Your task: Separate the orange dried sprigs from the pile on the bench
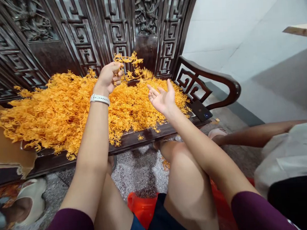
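Note:
A big heap of orange plastic sprigs [60,109] covers the seat of a dark carved wooden bench [134,138]. My left hand [110,76], with a white watch band on its wrist, is raised above the heap and closed on one orange sprig [130,61] that sticks up from its fingers. To its right my right hand [161,97] hovers palm up over the heap with fingers spread and nothing in it.
A dark phone [201,110] lies on the bench's right end by the curved armrest [218,80]. Brown cardboard [3,147] lies at the left. Another person [286,152] sits at the right, arm stretched toward the bench. I sit on a red stool [141,208].

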A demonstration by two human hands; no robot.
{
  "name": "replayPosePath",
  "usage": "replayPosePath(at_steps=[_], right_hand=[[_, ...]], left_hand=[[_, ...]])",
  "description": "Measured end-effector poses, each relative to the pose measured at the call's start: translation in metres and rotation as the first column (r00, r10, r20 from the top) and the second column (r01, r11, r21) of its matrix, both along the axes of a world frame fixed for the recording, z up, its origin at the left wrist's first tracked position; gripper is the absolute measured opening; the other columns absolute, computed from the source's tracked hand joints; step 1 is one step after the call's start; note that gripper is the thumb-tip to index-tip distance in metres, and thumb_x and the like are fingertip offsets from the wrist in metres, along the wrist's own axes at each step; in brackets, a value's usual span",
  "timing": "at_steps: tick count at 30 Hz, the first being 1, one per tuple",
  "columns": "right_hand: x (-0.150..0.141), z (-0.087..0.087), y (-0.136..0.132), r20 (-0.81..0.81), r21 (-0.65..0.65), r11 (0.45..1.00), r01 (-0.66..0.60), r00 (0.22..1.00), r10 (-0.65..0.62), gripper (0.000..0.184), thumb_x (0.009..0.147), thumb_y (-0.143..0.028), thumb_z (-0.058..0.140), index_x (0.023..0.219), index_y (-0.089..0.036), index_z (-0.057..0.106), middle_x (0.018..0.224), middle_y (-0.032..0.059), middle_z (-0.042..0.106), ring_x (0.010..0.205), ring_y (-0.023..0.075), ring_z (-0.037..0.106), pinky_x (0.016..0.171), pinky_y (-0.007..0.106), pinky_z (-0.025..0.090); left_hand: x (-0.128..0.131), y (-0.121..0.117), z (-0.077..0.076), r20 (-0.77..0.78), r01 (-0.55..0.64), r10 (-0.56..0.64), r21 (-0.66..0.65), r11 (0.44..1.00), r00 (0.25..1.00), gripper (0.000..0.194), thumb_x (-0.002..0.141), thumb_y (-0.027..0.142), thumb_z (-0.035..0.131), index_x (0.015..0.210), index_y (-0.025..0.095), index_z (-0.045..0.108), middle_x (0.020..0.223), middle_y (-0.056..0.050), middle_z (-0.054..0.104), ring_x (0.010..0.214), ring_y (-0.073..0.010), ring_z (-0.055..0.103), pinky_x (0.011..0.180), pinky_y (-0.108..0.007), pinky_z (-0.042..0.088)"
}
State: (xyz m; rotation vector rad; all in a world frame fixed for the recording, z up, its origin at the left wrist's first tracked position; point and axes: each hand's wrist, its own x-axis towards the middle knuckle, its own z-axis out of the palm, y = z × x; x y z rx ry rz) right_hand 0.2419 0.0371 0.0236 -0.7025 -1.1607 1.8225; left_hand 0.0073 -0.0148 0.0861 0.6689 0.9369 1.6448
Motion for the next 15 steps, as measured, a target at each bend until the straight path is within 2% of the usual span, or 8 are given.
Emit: replayPosePath(at_steps=[3, 5, 7, 9, 12, 15], right_hand=[[-0.004, -0.013, 0.005, 0.001, -0.168, 0.984, 0.061, 0.998, -0.062, 0.082, 0.084, -0.077, 0.054, 0.141, -0.018, 0.051, 0.118, 0.0175, 0.075, 0.081, 0.0237, 0.064, 0.064, 0.037, 0.056], [-0.006, -0.013, 0.007, 0.005, -0.18, 0.981, 0.07, 0.998, -0.07, 0.074, 0.084, -0.071, 0.057, 0.137, -0.02, 0.052, 0.114, 0.0142, 0.076, 0.079, 0.0222, 0.063, 0.064, 0.035, 0.055], [-0.006, -0.007, 0.007, 0.027, -0.119, 0.99, 0.071, 0.997, -0.068, 0.063, 0.083, -0.067, 0.063, 0.128, -0.023, 0.056, 0.107, 0.0097, 0.075, 0.077, 0.0198, 0.062, 0.064, 0.032, 0.053], [-0.005, 0.001, 0.004, 0.047, -0.031, 0.999, 0.04, 0.998, -0.039, 0.059, 0.083, -0.069, 0.067, 0.12, -0.024, 0.06, 0.101, 0.0069, 0.073, 0.078, 0.0187, 0.062, 0.066, 0.03, 0.053], [-0.005, 0.011, -0.003, 0.035, 0.056, 0.995, -0.084, 0.996, 0.082, 0.061, 0.08, -0.075, 0.071, 0.115, -0.026, 0.062, 0.098, 0.0058, 0.071, 0.084, 0.0206, 0.066, 0.071, 0.032, 0.054], [-0.008, 0.013, -0.01, 0.005, 0.086, 0.981, -0.176, 0.984, 0.177, 0.053, 0.077, -0.061, 0.085, 0.111, -0.028, 0.062, 0.103, 0.005, 0.071, 0.087, 0.0188, 0.066, 0.075, 0.032, 0.056]], left_hand=[[0.001, -0.004, 0.005, -0.012, -0.02, 0.02, -0.002, 1.0, 1.0, 0.018, 0.095, 0.027, 0.072, 0.08, 0.026, 0.062, 0.045, 0.007, 0.04, 0.033, -0.0052, 0.025, 0.035, -0.022, 0.014], [0.007, -0.007, 0.007, -0.002, -0.05, 0.05, 0.003, 0.999, 0.999, 0.019, 0.094, 0.031, 0.074, 0.079, 0.026, 0.062, 0.044, 0.009, 0.033, 0.033, -0.0054, 0.027, 0.037, -0.021, 0.016], [0.015, -0.009, 0.008, -0.048, -0.061, 0.061, 0.005, 0.998, 0.997, 0.018, 0.094, 0.028, 0.073, 0.079, 0.026, 0.063, 0.045, 0.008, 0.034, 0.035, -0.0056, 0.033, 0.038, -0.019, 0.019], [0.021, -0.011, 0.008, -0.16, -0.046, 0.044, -0.01, 0.999, 0.986, 0.016, 0.093, 0.024, 0.073, 0.078, 0.025, 0.066, 0.047, 0.006, 0.042, 0.038, -0.0067, 0.04, 0.041, -0.019, 0.024], [0.026, -0.011, 0.008, -0.349, 0.001, -0.017, -0.046, 0.999, 0.937, 0.017, 0.089, 0.02, 0.075, 0.073, 0.022, 0.069, 0.051, 0.001, 0.056, 0.045, -0.0097, 0.052, 0.046, -0.02, 0.034], [0.025, -0.01, 0.008, -0.496, 0.024, -0.044, -0.046, 0.999, 0.867, 0.02, 0.084, 0.021, 0.08, 0.067, 0.021, 0.07, 0.056, -0.001, 0.064, 0.053, -0.0118, 0.06, 0.053, -0.021, 0.04]])
